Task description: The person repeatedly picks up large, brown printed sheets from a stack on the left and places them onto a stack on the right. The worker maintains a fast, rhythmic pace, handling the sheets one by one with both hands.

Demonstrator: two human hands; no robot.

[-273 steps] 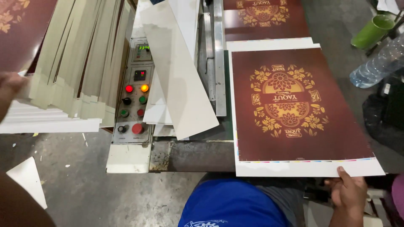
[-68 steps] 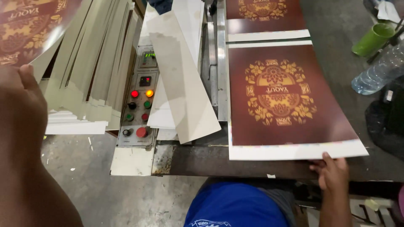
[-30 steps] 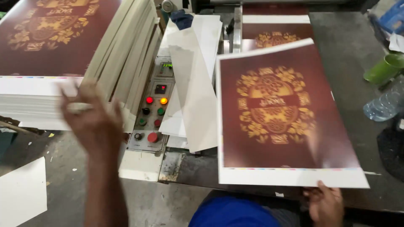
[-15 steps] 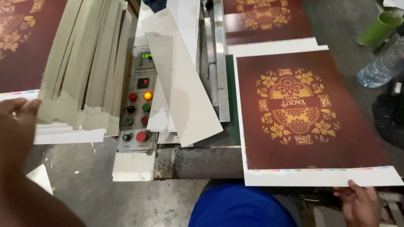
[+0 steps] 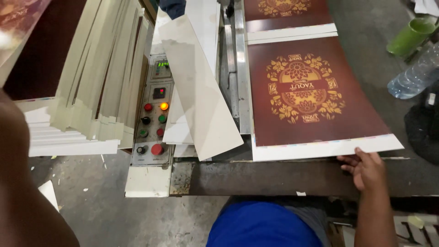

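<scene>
A printed sheet (image 5: 315, 96) is laid flat on the machine table (image 5: 274, 176), its long axis running away from the person toward the top of the view, its white bottom margin turned toward the person. The sheet is dark maroon and is marked in its middle with a gold floral emblem (the emblem is seen upside down from this side). A second sheet (image 5: 286, 13) of the same colour and pattern is seen beyond it, cut off by the frame.

To the left of the sheet, a control panel (image 5: 153, 114) is set upright in a pale housing: round red, green and orange buttons are arranged in pairs under two small dark displays. Loose white sheets (image 5: 201, 91) are leaned across its right side. Further left, a tall stack of paper (image 5: 87, 100) is shown. A green cup (image 5: 409, 36) and a clear bottle (image 5: 416, 75) are placed at the far right.

The sheet's near right corner is pinched by the right hand (image 5: 366, 169), fingers curled under the white edge. The left hand (image 5: 23, 183) is blurred at the left edge; its state cannot be told
</scene>
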